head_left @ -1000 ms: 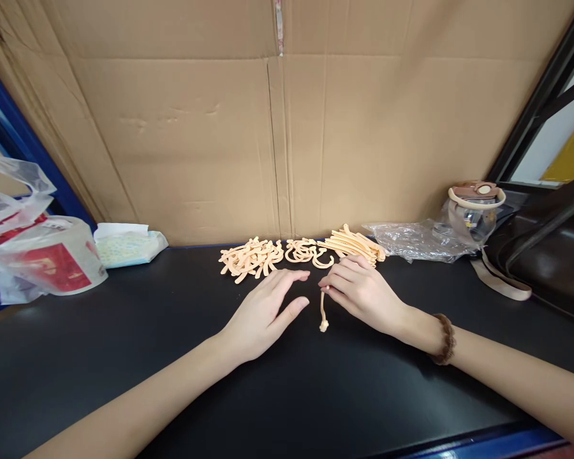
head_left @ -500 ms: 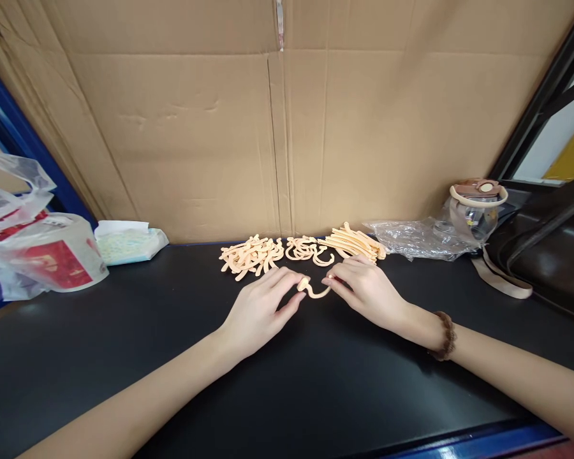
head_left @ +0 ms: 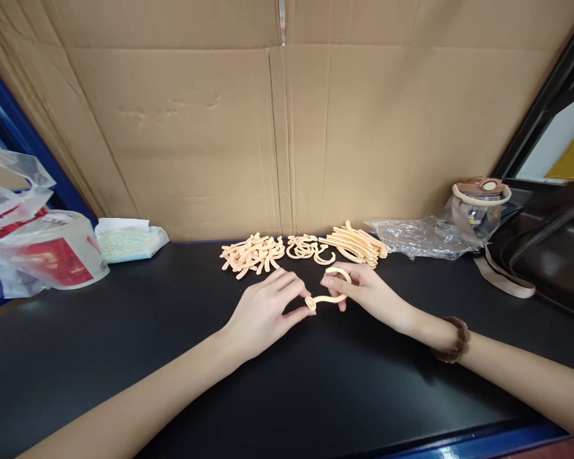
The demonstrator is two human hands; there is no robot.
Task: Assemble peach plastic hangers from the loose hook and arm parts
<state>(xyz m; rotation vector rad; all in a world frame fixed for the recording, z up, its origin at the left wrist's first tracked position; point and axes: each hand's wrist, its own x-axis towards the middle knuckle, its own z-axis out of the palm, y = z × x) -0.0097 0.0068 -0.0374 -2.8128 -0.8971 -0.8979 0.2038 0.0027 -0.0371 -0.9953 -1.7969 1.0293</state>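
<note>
Both hands hold one peach rubber strap (head_left: 329, 294) just above the black tabletop (head_left: 182, 357). My left hand (head_left: 263, 312) pinches its knobbed end between thumb and fingers. My right hand (head_left: 363, 290) grips the other end, which is bent round into a loop. Behind the hands lie three lots of the same straps: a loose pile (head_left: 251, 253) on the left, a few curled ones (head_left: 310, 248) in the middle, and a neat bundle (head_left: 356, 244) on the right.
A cardboard wall (head_left: 287, 127) closes the back. At the left are a plastic bag (head_left: 33, 248) and a tissue pack (head_left: 129, 241). At the right lie crumpled clear plastic (head_left: 414, 237), a lidded bottle (head_left: 478, 207) and a dark bag (head_left: 550, 248).
A second ago the strap hung from my right hand alone and my left hand lay open. My left hand has since pinched the free end, and the strap now curls between both hands.
</note>
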